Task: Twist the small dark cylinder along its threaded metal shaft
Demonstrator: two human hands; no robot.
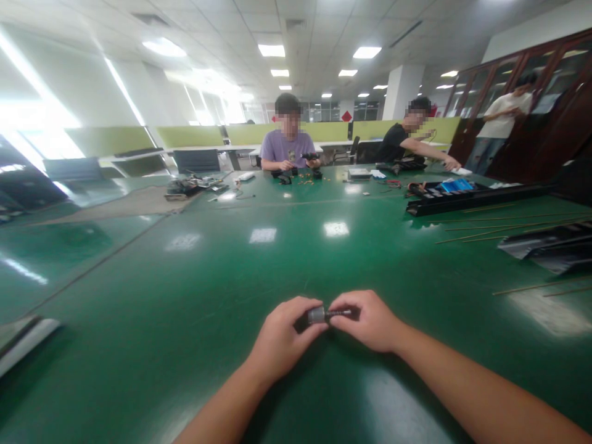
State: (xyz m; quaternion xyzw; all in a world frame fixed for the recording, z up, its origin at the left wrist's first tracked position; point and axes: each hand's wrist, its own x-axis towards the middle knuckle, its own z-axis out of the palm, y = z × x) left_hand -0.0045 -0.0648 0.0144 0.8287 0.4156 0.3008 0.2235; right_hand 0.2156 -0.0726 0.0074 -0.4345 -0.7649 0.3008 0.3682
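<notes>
Low in the middle of the view, my left hand (pixel 287 336) is closed round a small grey metal cylinder (pixel 317 316), thumb below and fingers above. From the cylinder's right end a thin dark shaft (pixel 340 313) points to the right. My right hand (pixel 367 320) pinches this shaft between thumb and fingers, its fingertips close to those of my left hand. Both hands are just above the glossy green table (pixel 231 271). The fingers partly hide the cylinder and the shaft.
Across the table a person in purple (pixel 287 148) handles dark parts. Another person in black (pixel 395 145) reaches over the right side. Black channels (pixel 472 197) and thin rods (pixel 490 229) lie right; a pile of parts (pixel 189 185) lies far left.
</notes>
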